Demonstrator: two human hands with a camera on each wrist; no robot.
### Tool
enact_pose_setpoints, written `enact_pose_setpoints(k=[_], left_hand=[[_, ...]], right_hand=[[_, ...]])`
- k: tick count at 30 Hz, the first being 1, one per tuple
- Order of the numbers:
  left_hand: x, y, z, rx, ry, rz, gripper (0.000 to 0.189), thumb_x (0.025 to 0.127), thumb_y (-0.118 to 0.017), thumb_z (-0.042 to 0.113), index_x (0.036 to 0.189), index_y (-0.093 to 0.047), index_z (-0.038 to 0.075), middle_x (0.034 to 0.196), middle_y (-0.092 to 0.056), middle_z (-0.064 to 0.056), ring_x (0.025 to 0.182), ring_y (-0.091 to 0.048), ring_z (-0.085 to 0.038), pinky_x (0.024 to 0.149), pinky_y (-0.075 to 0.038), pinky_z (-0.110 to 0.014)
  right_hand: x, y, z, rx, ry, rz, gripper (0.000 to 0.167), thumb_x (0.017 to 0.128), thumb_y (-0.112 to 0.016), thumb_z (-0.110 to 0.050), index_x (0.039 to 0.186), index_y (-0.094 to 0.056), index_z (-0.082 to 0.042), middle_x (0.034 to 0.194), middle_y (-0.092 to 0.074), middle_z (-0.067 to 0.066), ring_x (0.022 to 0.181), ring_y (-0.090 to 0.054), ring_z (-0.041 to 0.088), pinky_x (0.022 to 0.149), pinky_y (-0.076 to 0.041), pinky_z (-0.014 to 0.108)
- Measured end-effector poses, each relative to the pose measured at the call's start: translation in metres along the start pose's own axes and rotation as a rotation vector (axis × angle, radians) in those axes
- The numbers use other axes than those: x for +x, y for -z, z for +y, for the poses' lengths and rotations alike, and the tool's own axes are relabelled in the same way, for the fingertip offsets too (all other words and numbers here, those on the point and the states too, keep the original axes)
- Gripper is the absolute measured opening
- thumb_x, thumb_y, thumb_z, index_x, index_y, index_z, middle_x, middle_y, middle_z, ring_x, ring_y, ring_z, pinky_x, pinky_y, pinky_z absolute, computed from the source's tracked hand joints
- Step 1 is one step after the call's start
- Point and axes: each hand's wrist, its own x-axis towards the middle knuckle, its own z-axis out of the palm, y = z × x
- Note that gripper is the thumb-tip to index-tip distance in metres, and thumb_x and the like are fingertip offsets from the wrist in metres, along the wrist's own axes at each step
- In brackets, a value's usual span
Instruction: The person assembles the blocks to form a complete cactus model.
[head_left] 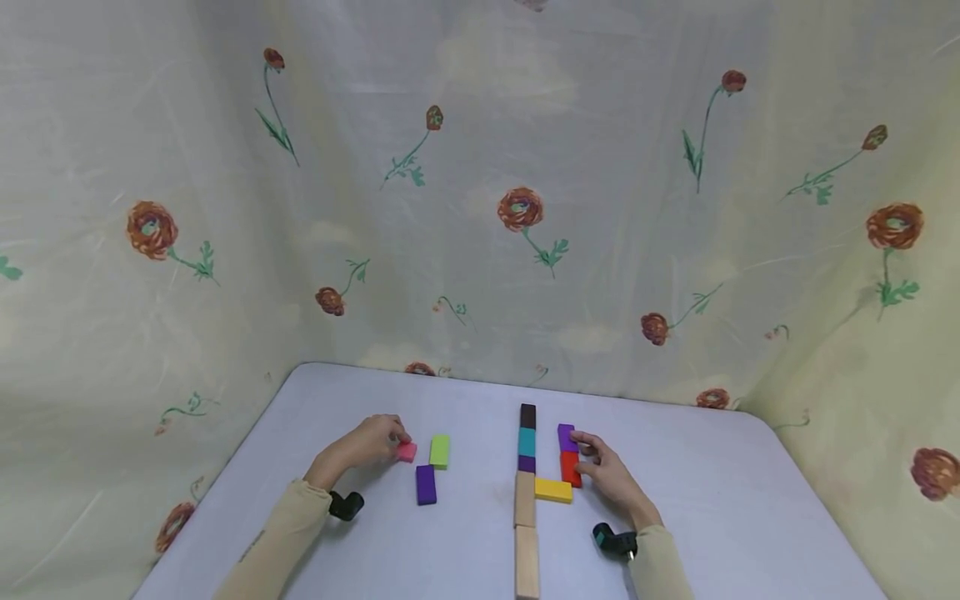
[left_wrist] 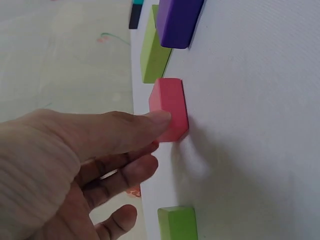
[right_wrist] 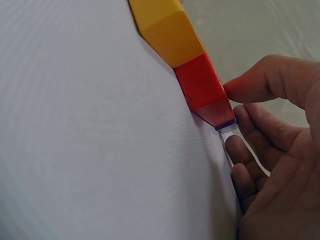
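Note:
My left hand (head_left: 372, 442) pinches a pink block (left_wrist: 172, 107) lying on the table, thumb on its near side. Just right of it are a lime green block (head_left: 439, 451) and a dark purple block (head_left: 426, 485). My right hand (head_left: 609, 477) is at the right side of a red block (right_wrist: 202, 82) and a purple block (head_left: 567, 437), which stand end to end. Its thumb touches the red block's edge, and a fingertip is against the purple one. A yellow block (head_left: 553, 490) lies crosswise at the red block's near end.
A column of blocks runs along the table's middle: black (head_left: 528, 416), teal (head_left: 527, 442), dark purple (head_left: 527, 464), then two plain wooden blocks (head_left: 526, 500). Another green block (left_wrist: 177, 223) shows in the left wrist view. A flowered curtain (head_left: 480, 208) hangs behind the white table (head_left: 465, 550).

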Motion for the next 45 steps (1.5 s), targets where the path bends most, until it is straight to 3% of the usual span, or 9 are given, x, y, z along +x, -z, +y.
enact_pose_setpoints(k=[8,14,19,31,37,41,45], left_hand=[[0.01,0.0,-0.001,-0.083,0.03,0.072,0.023,0.077,-0.07,-0.006,0.098,-0.074,0.0,0.094,-0.069,-0.007,0.091,-0.061,-0.019,0.084,-0.051,-0.037],[0.03,-0.001,0.001,-0.079,0.087,0.095,0.022,0.077,-0.071,-0.003,0.099,-0.073,0.0,0.091,-0.066,-0.007,0.085,-0.058,-0.017,0.08,-0.05,-0.035],[0.049,-0.004,0.006,-0.099,0.144,0.081,0.022,0.081,-0.072,-0.001,0.103,-0.073,0.002,0.094,-0.067,-0.006,0.088,-0.058,-0.017,0.084,-0.051,-0.036],[0.085,-0.009,0.021,-0.113,0.098,0.083,0.02,0.078,-0.075,-0.001,0.099,-0.072,0.0,0.089,-0.068,-0.007,0.08,-0.058,-0.016,0.075,-0.051,-0.032],[0.101,-0.012,0.036,-0.122,0.077,0.071,0.022,0.077,-0.073,-0.002,0.099,-0.071,-0.002,0.094,-0.069,-0.01,0.085,-0.06,-0.018,0.08,-0.051,-0.033],[0.11,-0.017,0.047,-0.122,0.079,0.067,0.02,0.08,-0.072,0.0,0.1,-0.071,0.0,0.097,-0.069,-0.01,0.089,-0.06,-0.02,0.088,-0.05,-0.041],[0.119,-0.022,0.059,-0.089,0.087,0.079,0.018,0.08,-0.072,0.003,0.098,-0.072,0.002,0.096,-0.07,-0.008,0.092,-0.061,-0.023,0.099,-0.04,-0.056]], right_hand=[[0.002,0.001,0.002,0.005,0.009,0.0,0.054,0.091,-0.058,-0.005,0.142,-0.044,-0.016,0.146,-0.041,0.014,0.131,-0.037,0.034,0.109,-0.033,0.057],[0.0,0.001,0.001,0.005,0.003,0.003,0.055,0.091,-0.058,-0.005,0.142,-0.044,-0.016,0.145,-0.041,0.015,0.132,-0.037,0.035,0.108,-0.032,0.058],[0.0,0.001,0.0,0.012,-0.001,0.005,0.055,0.091,-0.059,-0.005,0.142,-0.044,-0.016,0.145,-0.041,0.015,0.132,-0.037,0.035,0.108,-0.033,0.058],[-0.002,0.002,0.0,0.017,0.019,0.0,0.054,0.09,-0.059,-0.004,0.141,-0.045,-0.014,0.143,-0.043,0.016,0.13,-0.039,0.035,0.109,-0.031,0.058],[-0.001,0.003,0.001,0.028,0.005,0.004,0.054,0.09,-0.059,-0.005,0.141,-0.045,-0.015,0.144,-0.043,0.015,0.131,-0.039,0.034,0.108,-0.032,0.058],[0.0,0.002,0.002,0.036,0.002,0.009,0.055,0.089,-0.059,-0.004,0.141,-0.046,-0.016,0.144,-0.043,0.013,0.13,-0.039,0.032,0.108,-0.034,0.056],[0.001,0.002,0.002,0.032,0.008,0.01,0.055,0.089,-0.059,-0.004,0.14,-0.046,-0.017,0.144,-0.044,0.012,0.129,-0.04,0.031,0.108,-0.035,0.054]])
